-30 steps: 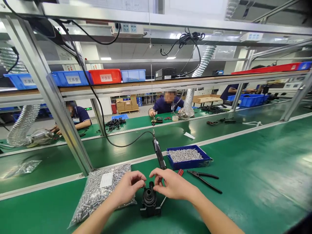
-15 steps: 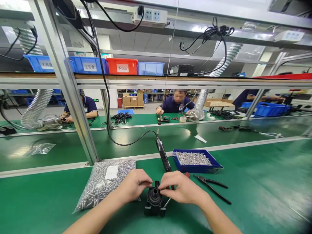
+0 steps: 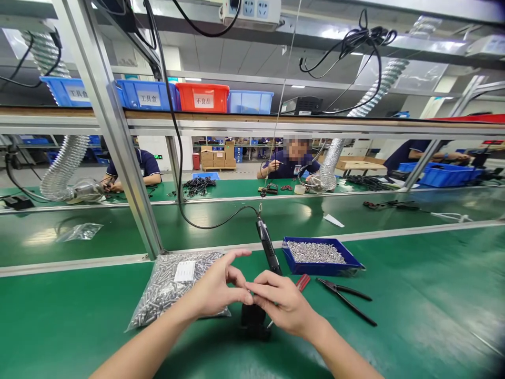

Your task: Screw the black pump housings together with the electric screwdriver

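My left hand (image 3: 216,284) and my right hand (image 3: 282,302) meet at the fingertips just above a black holder (image 3: 256,331) on the green bench. The left index finger is raised, while its thumb and curled fingers close toward the right fingertips. My right thumb and fingers are pinched together. Whatever sits between the fingertips is too small or hidden to name. A black part (image 3: 252,315) in the holder is mostly covered by my hands. Just behind them an electric screwdriver (image 3: 268,247) hangs on a wire.
A clear bag of metal screws (image 3: 161,295) lies left. Behind, to the right, stands a blue tray (image 3: 315,269) of small screws. Black-handled pliers (image 3: 347,300) and a red-handled tool (image 3: 303,282) lie right. A metal post (image 3: 118,131) rises at left. Co-workers sit across the bench.
My hands have come together over the holder, and the left index finger has lifted. The round black housing seen between them before is now mostly hidden. The view has shifted slightly.
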Tool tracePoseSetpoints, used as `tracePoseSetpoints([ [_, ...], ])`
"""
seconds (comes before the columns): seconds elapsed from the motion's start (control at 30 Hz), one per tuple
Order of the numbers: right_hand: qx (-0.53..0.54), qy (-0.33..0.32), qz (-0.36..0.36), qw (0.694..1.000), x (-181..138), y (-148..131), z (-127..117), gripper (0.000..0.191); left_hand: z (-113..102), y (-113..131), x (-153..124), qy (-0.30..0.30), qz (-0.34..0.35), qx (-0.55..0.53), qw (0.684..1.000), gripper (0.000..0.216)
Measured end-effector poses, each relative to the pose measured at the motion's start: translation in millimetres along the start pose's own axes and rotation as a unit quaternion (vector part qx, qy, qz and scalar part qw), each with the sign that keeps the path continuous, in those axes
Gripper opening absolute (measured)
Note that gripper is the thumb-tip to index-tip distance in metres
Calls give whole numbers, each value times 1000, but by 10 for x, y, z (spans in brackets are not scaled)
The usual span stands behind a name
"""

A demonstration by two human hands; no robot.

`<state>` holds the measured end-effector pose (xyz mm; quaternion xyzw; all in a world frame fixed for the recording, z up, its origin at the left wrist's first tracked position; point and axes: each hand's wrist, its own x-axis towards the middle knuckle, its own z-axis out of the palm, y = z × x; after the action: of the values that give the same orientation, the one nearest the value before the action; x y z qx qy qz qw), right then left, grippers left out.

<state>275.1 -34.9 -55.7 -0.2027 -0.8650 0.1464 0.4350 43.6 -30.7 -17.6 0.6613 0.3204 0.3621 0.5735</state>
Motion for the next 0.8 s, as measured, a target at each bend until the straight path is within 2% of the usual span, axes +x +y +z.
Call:
tracePoseSetpoints([
  [0.13,19,21,-3,1000,0,-64,-46,22,44,7,3,-18,-18,6,1000,94],
  [0.2,31,14,7,999,-10,-110,-137,17,-4,-35,35,-16,10,42,999,76],
  [0.27,48,-25,37,998,-26,-167,-247,12,-82,-112,77,6,68,176,982,37],
  [0.33,52,-88,71,992,-44,-213,-342,9,-155,-226,112,23,86,368,925,8],
  [0.43,28,-142,89,985,-66,-230,-397,9,-189,-418,127,21,19,568,822,8],
  [0.53,6,-151,85,985,-80,-203,-355,9,-141,-526,112,39,-25,644,764,13],
  [0.67,-19,-145,71,987,-89,-182,-281,11,-56,-473,107,21,-80,667,741,26],
  [0.8,-53,-157,59,984,-87,-183,-274,7,31,-403,116,-15,-110,665,739,54],
])
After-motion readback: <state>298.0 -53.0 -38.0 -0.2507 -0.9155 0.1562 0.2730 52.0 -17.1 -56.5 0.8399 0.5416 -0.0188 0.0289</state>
